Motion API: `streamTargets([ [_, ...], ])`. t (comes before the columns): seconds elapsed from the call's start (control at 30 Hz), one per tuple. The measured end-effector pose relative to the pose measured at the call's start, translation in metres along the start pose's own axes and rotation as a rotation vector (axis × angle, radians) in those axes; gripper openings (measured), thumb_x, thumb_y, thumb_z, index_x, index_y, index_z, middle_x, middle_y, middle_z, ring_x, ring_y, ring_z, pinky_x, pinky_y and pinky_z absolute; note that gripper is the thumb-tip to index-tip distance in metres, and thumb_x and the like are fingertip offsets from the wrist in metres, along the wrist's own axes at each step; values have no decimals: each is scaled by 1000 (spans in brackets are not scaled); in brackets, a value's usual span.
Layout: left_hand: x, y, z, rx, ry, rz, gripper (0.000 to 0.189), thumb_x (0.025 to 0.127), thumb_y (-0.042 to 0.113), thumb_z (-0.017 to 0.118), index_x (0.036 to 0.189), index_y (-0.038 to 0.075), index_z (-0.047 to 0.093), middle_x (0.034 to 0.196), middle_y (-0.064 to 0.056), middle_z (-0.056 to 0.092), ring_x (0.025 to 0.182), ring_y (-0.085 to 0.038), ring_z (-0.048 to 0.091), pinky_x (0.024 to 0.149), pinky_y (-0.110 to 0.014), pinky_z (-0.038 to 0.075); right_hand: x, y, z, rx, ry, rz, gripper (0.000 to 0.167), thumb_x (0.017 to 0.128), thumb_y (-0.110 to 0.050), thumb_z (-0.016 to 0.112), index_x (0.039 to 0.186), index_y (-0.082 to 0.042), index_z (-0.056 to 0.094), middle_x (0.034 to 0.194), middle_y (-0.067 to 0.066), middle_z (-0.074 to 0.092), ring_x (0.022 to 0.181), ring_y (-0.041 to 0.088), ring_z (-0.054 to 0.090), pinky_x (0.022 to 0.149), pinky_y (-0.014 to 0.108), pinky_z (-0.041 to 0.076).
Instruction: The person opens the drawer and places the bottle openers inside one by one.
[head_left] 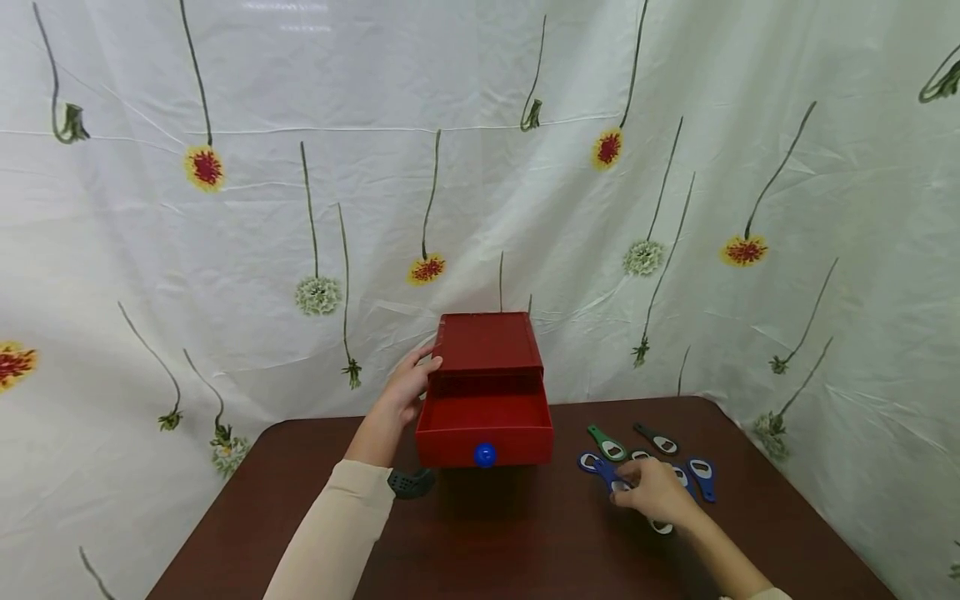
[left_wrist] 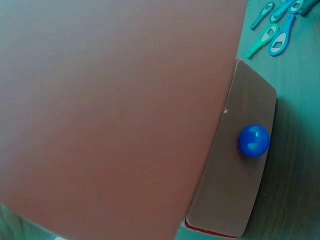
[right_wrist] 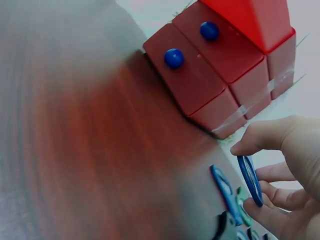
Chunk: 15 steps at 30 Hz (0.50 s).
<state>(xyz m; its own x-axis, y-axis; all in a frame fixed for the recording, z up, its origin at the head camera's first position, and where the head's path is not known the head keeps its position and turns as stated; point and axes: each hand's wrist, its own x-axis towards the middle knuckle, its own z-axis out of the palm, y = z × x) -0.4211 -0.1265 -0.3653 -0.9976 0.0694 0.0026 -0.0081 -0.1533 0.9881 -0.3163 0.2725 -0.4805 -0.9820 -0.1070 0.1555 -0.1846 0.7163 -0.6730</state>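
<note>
A red drawer box (head_left: 489, 342) stands near the back of the table, its top drawer (head_left: 483, 417) pulled out and showing a bare red floor. On the drawer's front is a blue round knob (head_left: 485, 455). My left hand (head_left: 407, 385) rests against the box's left side with its fingers extended. To the right of the box, my right hand (head_left: 658, 493) pinches a blue bottle opener (right_wrist: 250, 181) between thumb and fingers, just over several others. Among those lie a green bottle opener (head_left: 609, 444), a dark one (head_left: 660, 442) and a blue one (head_left: 702, 477).
Two lower drawers (right_wrist: 195, 75) with blue knobs are closed beneath the open one. Behind the dark brown table (head_left: 480, 542) hangs a white flowered cloth (head_left: 480, 200). A dark band (head_left: 411, 483) is around my left wrist.
</note>
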Motion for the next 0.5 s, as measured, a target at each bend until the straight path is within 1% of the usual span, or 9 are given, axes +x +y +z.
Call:
streamTargets([
  [0.13, 0, -1, 0, -7, 1, 0, 52, 110, 19, 51, 160, 13, 36, 147, -25, 51, 130, -39, 51, 106, -60, 40, 1, -8, -9, 44, -13, -7, 37, 81, -14, 87, 113, 1, 76, 102, 5, 72, 93, 26, 68, 77, 46, 56],
  [0.27, 0, -2, -1, -9, -2, -2, 53, 111, 19, 52, 160, 14, 36, 147, -24, 51, 129, -38, 51, 106, -60, 40, 3, -15, -18, 56, -6, -41, 38, 82, -13, 85, 115, 3, 74, 105, 8, 73, 95, 28, 69, 79, 48, 56],
  [0.4, 0, -2, -2, -11, -14, -6, 55, 110, 20, 52, 162, 14, 34, 149, -24, 48, 132, -39, 49, 107, -61, 39, 4, -26, -28, 79, 4, -52, 39, 84, -12, 84, 118, 4, 72, 107, 10, 72, 95, 28, 69, 74, 44, 57],
  [0.5, 0, -2, -2, -10, -17, -5, 56, 110, 20, 53, 162, 14, 34, 150, -23, 47, 132, -39, 48, 107, -61, 38, 7, -39, -38, 73, 9, -76, 40, 85, -12, 83, 120, 3, 72, 105, 9, 72, 91, 25, 68, 69, 40, 55],
])
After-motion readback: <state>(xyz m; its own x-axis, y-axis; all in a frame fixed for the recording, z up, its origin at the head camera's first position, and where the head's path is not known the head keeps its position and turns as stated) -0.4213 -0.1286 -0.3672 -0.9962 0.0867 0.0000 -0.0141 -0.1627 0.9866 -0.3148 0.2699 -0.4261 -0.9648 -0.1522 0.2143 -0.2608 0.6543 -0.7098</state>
